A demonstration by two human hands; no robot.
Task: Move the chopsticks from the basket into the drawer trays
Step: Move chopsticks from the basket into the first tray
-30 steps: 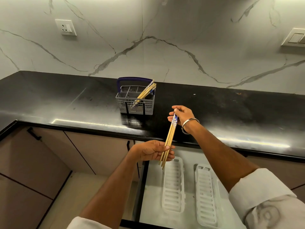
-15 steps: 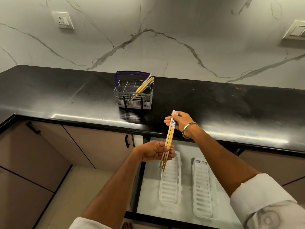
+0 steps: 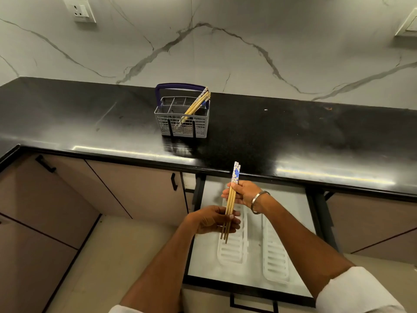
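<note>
My right hand (image 3: 244,193) pinches a small bundle of chopsticks (image 3: 230,203) just below their blue-patterned tops, thumb on one side and fingers curled round the other. My left hand (image 3: 212,220) lies palm-up under the lower part of the bundle, its fingers closed loosely round the shafts, with the thin tips poking out below the palm. The bundle stands nearly upright, tilted a little, patterned ends toward the counter. A metal bangle (image 3: 259,202) sits on my right wrist, and white sleeves show at the lower edge of the view. Both hands hang over the open drawer (image 3: 293,233), above the left tray (image 3: 233,249) near its far end; the right tray (image 3: 274,256) lies just beside it, both white and slotted, nothing in either that I can see. Up on the black counter (image 3: 90,123), toward its middle and well apart from my hands, stands the grey basket (image 3: 182,125) with its blue handle. More chopsticks (image 3: 196,106) lean in it, tops against its right rim.
</note>
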